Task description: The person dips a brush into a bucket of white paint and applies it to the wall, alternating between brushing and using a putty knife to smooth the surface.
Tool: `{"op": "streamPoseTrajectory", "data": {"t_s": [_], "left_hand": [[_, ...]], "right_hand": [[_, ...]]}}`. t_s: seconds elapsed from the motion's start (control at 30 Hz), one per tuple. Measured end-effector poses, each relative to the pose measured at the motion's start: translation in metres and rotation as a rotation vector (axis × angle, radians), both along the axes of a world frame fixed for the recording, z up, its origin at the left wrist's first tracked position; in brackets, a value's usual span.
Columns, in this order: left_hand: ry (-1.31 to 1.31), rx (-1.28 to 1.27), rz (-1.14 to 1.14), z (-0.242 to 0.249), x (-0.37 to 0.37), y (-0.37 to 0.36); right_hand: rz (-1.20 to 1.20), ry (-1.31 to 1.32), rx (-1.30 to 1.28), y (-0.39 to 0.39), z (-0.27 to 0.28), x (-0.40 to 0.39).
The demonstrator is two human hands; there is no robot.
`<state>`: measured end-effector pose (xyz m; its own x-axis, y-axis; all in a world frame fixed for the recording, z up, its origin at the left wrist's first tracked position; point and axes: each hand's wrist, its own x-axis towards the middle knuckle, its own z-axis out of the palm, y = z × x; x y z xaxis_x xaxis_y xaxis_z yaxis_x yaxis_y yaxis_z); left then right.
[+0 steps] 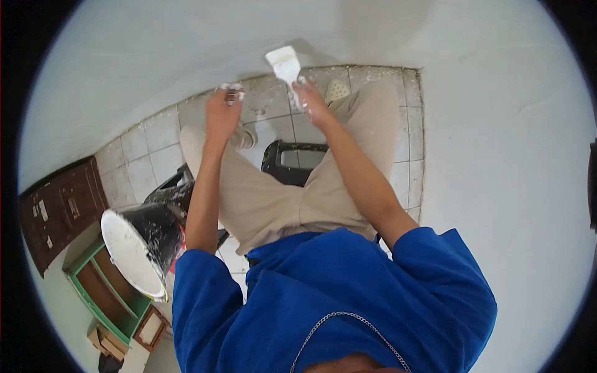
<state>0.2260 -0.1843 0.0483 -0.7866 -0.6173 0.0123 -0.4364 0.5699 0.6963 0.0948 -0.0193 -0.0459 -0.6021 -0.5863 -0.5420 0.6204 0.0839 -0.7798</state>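
Observation:
A white-coated paintbrush point(285, 64) is in my right hand point(309, 101), its handle gripped and its wide bristles pointing up toward the pale wall point(217, 37). White smears cover the fingers of that hand. To its left, my left hand point(225, 107) is raised over the tiled floor with curled fingers, also spotted with white; whether anything is inside them is too small to tell. A black bucket point(152, 233) with a white-coated lid or opening point(132, 255) stands left of my left forearm.
Under my legs is a black stool point(287, 165). A brown door-like panel point(65, 211) and a green-framed shelf point(109, 286) are at the left. Another pale wall point(504, 155) rises on the right, beside the floor tiles point(416, 143).

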Motion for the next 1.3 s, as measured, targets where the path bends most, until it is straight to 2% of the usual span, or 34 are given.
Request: {"op": "streamPoseTrajectory", "data": {"t_s": [0.1,0.17,0.23,0.27,0.33,0.43,0.47,0.53,0.63,0.7,0.77,0.83,0.93,1.07,1.17,1.3], "left_hand": [[-0.118,0.017,-0.056,-0.064,-0.043,-0.02],[-0.22,0.027,-0.031,-0.098,-0.053,-0.039],[-0.348,0.115,-0.03,-0.136,-0.055,-0.056],[-0.415,0.171,-0.054,-0.15,-0.055,-0.064],[-0.512,0.197,-0.105,-0.147,-0.071,-0.065],[-0.626,0.101,-0.142,-0.136,-0.087,-0.07],[-0.654,0.049,-0.147,-0.135,-0.091,-0.071],[-0.73,0.116,-0.145,-0.149,-0.09,-0.078],[-0.743,0.102,-0.207,-0.16,-0.087,-0.069],[-0.715,0.086,-0.256,-0.158,-0.089,-0.059],[-0.689,0.114,-0.297,-0.15,-0.097,-0.052],[-0.698,0.108,-0.36,-0.146,-0.104,-0.043],[-0.712,0.141,-0.451,-0.141,-0.128,-0.032],[-0.752,0.102,-0.547,-0.14,-0.158,-0.02],[-0.68,0.153,-0.528,-0.167,-0.162,-0.02],[-0.765,0.07,-0.619,-0.182,-0.165,-0.011]], "right_hand": [[-0.01,0.036,-0.041,-0.006,-0.036,0.006],[-0.112,-0.074,0.048,-0.008,-0.026,0.012],[-0.097,-0.149,-0.01,-0.009,-0.051,0.012],[-0.091,-0.203,0.046,-0.012,-0.065,0.01],[-0.089,-0.321,0.162,-0.02,-0.089,0.011],[-0.095,-0.348,0.116,-0.029,-0.118,0.003],[-0.116,-0.359,0.179,-0.034,-0.132,-0.003],[-0.158,-0.386,0.311,-0.038,-0.177,-0.01],[-0.132,-0.401,0.139,-0.037,-0.219,-0.018],[-0.238,-0.405,0.214,-0.04,-0.275,-0.021],[-0.276,-0.368,0.286,-0.043,-0.29,-0.026],[-0.247,-0.289,0.364,-0.035,-0.265,-0.03],[-0.195,-0.315,0.436,-0.029,-0.274,-0.04],[-0.269,-0.278,0.377,-0.028,-0.299,-0.043],[-0.252,-0.198,0.352,-0.029,-0.325,-0.053],[-0.295,-0.224,0.269,-0.032,-0.331,-0.061]]}}
